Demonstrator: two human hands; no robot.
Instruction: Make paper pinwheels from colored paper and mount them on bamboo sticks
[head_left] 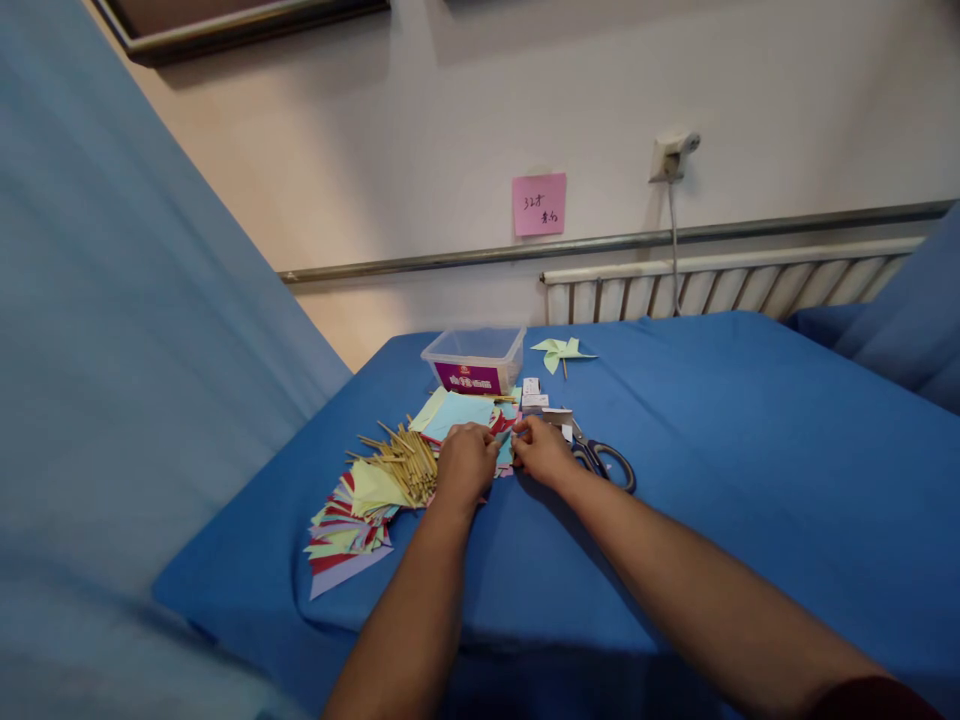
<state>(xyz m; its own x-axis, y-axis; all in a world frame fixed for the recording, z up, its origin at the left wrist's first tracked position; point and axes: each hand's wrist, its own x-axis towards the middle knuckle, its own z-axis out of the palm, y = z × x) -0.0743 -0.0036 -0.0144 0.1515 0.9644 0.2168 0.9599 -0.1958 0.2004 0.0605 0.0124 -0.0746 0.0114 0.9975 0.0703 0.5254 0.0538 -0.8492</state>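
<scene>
Nearest us, our two forearms reach out over the blue tabletop (750, 440). Our left hand (465, 465) rests curled, knuckles up, on the loose paper sheets (461, 412), and our right hand (544, 452) meets it from 3 o'clock. Both pinch at a small piece of paper (506, 440) between them, fingers closed narrow on its edge. How firmly each grips we cannot tell, since the fingertips are hidden under the knuckles.

At 9 o'clock of the left hand lies a bundle of sticks (401, 462), and at 8 o'clock a fan of cut coloured triangles (345, 530). Just right of the right hand lie scissors (604, 460), touching nothing we hold.

Farther off, at 12 o'clock, stands a clear box (474, 358), and at 1 o'clock a finished pinwheel (561, 352). Beyond, on the wall, a pink note (538, 204) hangs above a radiator (720, 285).

We judge the step in hand to be folding or shaping one sheet. The next move seems to call for a steady two-handed pinch, keeping that sheet apart from the stack beneath.
</scene>
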